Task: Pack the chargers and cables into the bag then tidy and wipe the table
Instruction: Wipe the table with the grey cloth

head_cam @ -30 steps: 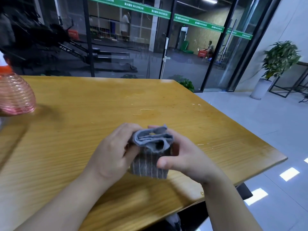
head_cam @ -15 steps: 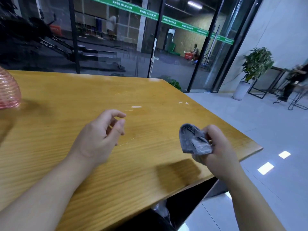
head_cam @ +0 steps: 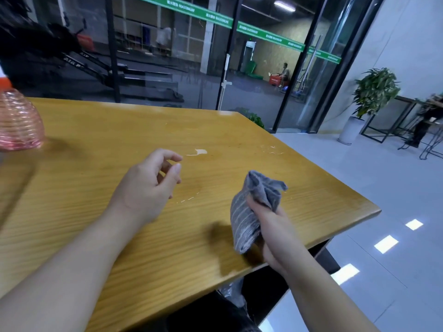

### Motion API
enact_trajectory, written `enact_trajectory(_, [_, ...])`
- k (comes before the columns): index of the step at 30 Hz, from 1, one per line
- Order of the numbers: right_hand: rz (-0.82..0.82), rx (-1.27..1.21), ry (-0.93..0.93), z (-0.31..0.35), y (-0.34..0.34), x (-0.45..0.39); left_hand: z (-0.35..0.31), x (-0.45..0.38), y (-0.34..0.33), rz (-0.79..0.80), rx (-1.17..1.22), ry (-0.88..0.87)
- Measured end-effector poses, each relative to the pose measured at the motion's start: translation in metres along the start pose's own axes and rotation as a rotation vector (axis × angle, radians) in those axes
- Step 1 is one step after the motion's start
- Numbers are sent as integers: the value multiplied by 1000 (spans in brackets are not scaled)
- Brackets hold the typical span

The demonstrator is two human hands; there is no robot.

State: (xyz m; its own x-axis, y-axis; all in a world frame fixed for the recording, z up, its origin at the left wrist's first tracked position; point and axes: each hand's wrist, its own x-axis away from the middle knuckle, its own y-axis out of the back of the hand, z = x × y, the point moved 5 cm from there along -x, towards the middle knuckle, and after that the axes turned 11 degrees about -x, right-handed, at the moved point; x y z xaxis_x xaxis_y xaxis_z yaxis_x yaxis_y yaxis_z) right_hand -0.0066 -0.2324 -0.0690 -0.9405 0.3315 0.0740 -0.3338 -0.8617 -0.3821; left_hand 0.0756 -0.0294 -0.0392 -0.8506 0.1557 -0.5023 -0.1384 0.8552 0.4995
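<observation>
A single head-worn wide-angle view looks forward and down from close above the near edge of the table (head_cam: 100,226). The table fills the lower left and centre of the frame, glass doors (head_cam: 239,68) the top, tiled floor (head_cam: 371,188) the right.

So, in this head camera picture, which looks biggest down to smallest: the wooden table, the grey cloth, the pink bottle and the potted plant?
1. Wooden table, by far.
2. Grey cloth, potted plant and pink bottle look alike; the plant stands far off and the frame's edge cuts the bottle, so I won't rank them.
</observation>
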Motion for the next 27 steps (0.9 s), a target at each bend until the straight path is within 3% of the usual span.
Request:
enact_trajectory(6, [240, 80, 42, 12, -35, -15, 7, -3, -5, 29, 31, 25])
enact_trajectory(14, [360, 80, 91, 5, -65, -30, -9, 0, -14, 216, 441, -40])
enact_trajectory(22, [360, 210, -35, 3, -81, -54, 1, -3, -8, 41, 466, 212])
enact_trajectory(27, [536, 403, -32, 3, -97, -57, 5, -4, -3, -56, 643, 381])
